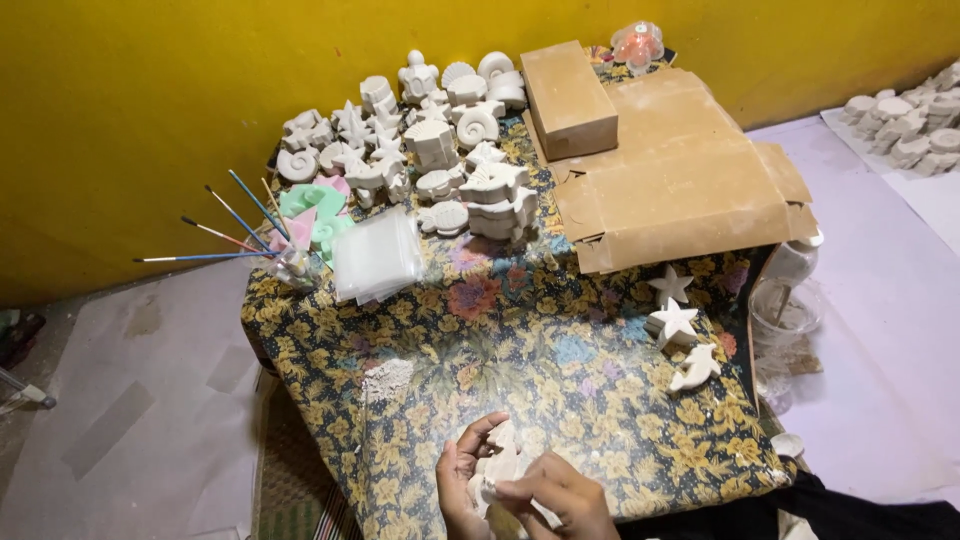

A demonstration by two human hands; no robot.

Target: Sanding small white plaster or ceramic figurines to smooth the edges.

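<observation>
Bottom centre, both hands wrap a chalky white plaster figure [503, 462]: left hand [462, 480] cups it, right hand [553, 497] pinches its lower edge, over the flowery cloth on the table [520, 350]. Right of middle sit two plaster stars [671, 305] and a dolphin shape [696, 367]. Further up, clear bags [375, 258], paintbrushes [225, 232], heaps of shell casts [440, 140], and flattened brown cardboard [680, 185].

A small home craft workshop: a low table [520, 340] draped in floral cloth, white plaster casts [430, 130] heaped at its far end, paintbrushes [225, 235] at its left edge, cardboard boxes [660, 160] on its right.
</observation>
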